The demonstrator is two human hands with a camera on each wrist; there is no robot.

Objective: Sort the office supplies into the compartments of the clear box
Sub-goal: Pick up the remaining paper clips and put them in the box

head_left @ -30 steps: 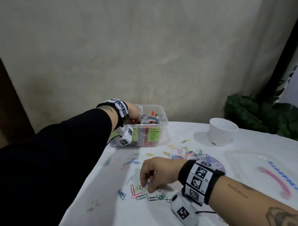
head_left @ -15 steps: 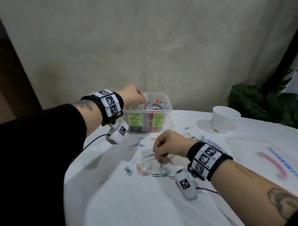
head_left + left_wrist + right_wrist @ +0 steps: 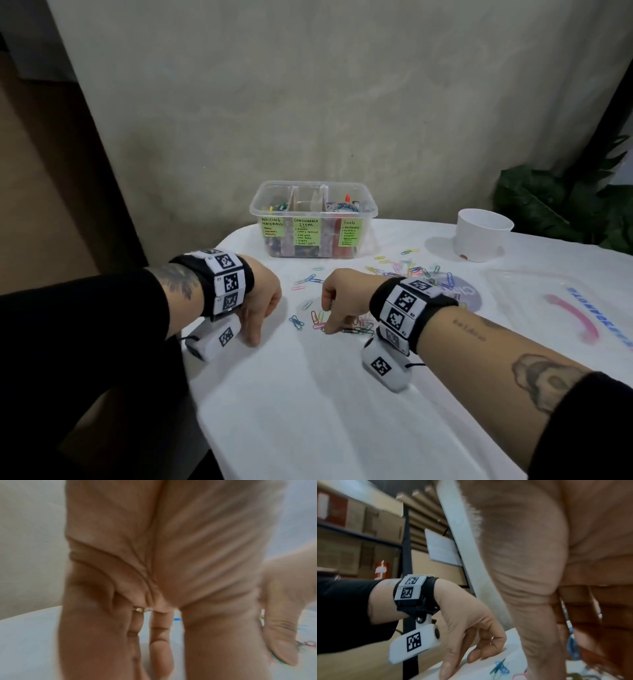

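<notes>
A: Coloured clips (image 3: 346, 323) lie scattered over the white tablecloth (image 3: 308, 394), from mid-table toward the far edge; the box (image 3: 313, 222) stands at the far edge, its 3 compartments labelled.

B: What changed in the last second?

A: The left hand (image 3: 262, 301) was at the box, over the left compartment. Now it is back near the table's left edge, fingers hanging straight and spread, fingertips (image 3: 448, 669) touching the cloth, holding nothing visible.

B: So a delivery looks finished. And the right hand (image 3: 337, 305)?

A: It has stayed over the nearest clips, fingers curled down. The right wrist view shows what looks like a few clips tucked against its palm, so it seems to be pinching up more.

B: Much left?

A: Many clips remain loose, so the sorting appears well short of done. Both hands now seem set to gather.
</notes>
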